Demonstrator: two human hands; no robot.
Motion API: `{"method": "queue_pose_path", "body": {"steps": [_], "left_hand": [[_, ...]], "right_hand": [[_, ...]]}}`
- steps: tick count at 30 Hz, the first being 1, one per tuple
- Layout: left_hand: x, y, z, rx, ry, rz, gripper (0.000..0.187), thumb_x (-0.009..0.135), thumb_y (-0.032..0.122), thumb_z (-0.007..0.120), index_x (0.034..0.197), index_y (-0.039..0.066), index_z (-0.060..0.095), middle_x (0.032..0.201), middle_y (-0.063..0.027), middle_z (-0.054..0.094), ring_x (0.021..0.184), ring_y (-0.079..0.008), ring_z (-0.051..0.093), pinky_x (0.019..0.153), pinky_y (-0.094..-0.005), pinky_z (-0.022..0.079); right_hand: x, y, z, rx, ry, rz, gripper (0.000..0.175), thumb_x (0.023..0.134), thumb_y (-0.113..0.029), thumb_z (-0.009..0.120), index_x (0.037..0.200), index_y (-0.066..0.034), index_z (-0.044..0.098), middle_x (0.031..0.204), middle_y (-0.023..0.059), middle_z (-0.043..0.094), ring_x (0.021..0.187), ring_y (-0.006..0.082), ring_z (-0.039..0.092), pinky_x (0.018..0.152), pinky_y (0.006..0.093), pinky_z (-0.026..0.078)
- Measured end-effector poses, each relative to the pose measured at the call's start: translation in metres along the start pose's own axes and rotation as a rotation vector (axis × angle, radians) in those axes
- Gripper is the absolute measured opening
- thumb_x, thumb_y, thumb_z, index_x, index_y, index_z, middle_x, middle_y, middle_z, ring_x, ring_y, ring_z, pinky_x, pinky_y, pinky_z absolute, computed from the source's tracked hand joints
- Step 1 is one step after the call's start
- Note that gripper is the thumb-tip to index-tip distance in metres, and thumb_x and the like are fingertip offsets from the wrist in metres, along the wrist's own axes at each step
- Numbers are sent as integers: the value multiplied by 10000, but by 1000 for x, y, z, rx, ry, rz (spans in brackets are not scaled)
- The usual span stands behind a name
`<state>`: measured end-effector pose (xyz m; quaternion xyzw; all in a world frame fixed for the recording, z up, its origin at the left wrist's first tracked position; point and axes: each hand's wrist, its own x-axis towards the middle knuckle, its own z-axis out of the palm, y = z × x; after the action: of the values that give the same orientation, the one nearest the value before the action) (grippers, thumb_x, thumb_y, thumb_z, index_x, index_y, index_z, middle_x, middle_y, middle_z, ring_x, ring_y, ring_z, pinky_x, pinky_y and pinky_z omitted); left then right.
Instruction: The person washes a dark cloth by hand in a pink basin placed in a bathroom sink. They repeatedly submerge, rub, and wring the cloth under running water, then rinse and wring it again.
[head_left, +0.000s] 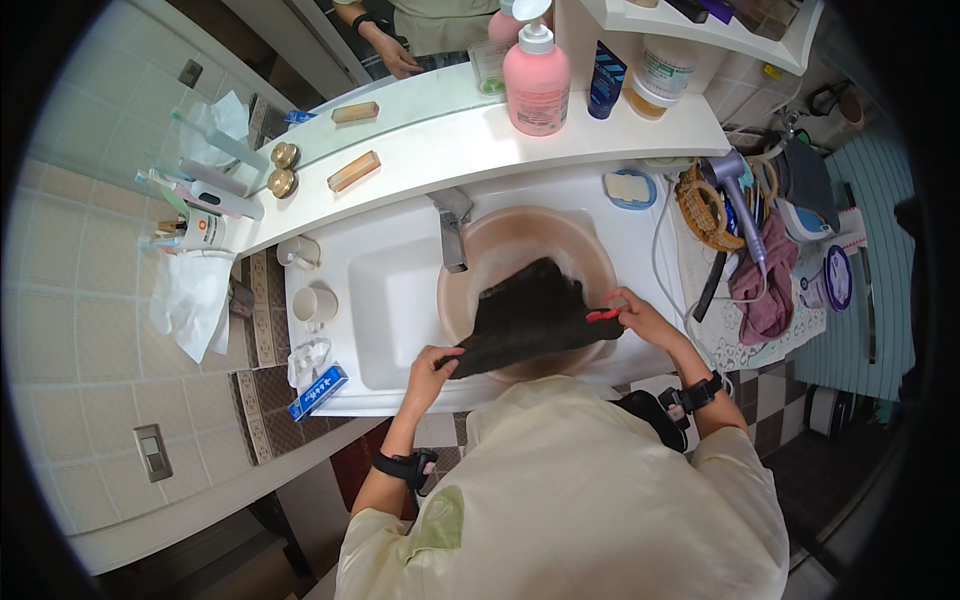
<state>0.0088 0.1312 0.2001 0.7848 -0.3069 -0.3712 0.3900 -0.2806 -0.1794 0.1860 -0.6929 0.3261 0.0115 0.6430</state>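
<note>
A dark, wet-looking cloth (525, 319) is spread between my hands, its far part lying in a round beige plastic basin (454, 289). My left hand (431, 375) pinches the cloth's left corner just outside the basin's near rim. At the right end, beside a red patch on the cloth, my right hand (641, 319) grips the edge between thumb and fingers. Some whitish suds or water show around the cloth inside the basin. The basin stands in the right part of a white washbasin (390, 315), and a chrome faucet (452, 232) reaches over its left rim.
A white shelf (442, 157) with a pink pump bottle (537, 90) runs behind the washbasin. Two cups (313, 305) and a blue toothpaste box (319, 393) are at the left. A soap dish (630, 189), a hair dryer (739, 199) with its cord and a wicker basket (694, 217) are at the right.
</note>
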Motion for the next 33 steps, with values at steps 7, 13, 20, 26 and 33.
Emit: {"method": "queue_pose_path", "body": {"steps": [7, 13, 20, 26, 33], "left_hand": [[53, -9, 32, 610, 323, 464, 351, 715, -99, 546, 1030, 15, 650, 1059, -183, 559, 995, -366, 541, 872, -416, 448], [118, -35, 120, 752, -17, 470, 523, 790, 212, 663, 1273, 71, 524, 1389, -156, 421, 1292, -330, 384, 1063, -527, 301], [177, -74, 143, 891, -52, 379, 720, 839, 519, 580, 1460, 275, 310, 1473, -55, 348, 1345, -272, 328, 1091, -650, 116], [198, -84, 149, 771, -44, 229, 711, 854, 490, 577, 1464, 248, 302, 1267, -99, 528, 1115, -289, 539, 940, -598, 362], [218, -104, 159, 857, 62, 305, 524, 862, 538, 536, 1006, 59, 695, 944, -151, 674, 979, -299, 622, 836, -426, 482]], "right_hand": [[73, 8, 21, -392, 235, -134, 405, 817, 14, 459, 1215, -33, 517, 1103, 157, 587, 987, 268, 572, 876, 345, 451], [136, 42, 88, -1085, 128, -400, 435, 886, -175, 527, 1314, -101, 504, 1420, 124, 403, 1323, 309, 355, 1089, 487, 279], [178, 58, 109, -1057, 136, -321, 615, 857, -384, 610, 1410, -197, 415, 1512, 86, 281, 1408, 288, 218, 1117, 582, 153], [210, 89, 111, -1017, 175, -302, 543, 858, -340, 625, 1338, -139, 470, 1372, 131, 434, 1299, 299, 371, 1081, 577, 239], [227, 91, 102, -876, 39, -158, 404, 787, -251, 669, 1100, -7, 590, 1296, 204, 472, 1280, 336, 390, 1024, 528, 323]]}}
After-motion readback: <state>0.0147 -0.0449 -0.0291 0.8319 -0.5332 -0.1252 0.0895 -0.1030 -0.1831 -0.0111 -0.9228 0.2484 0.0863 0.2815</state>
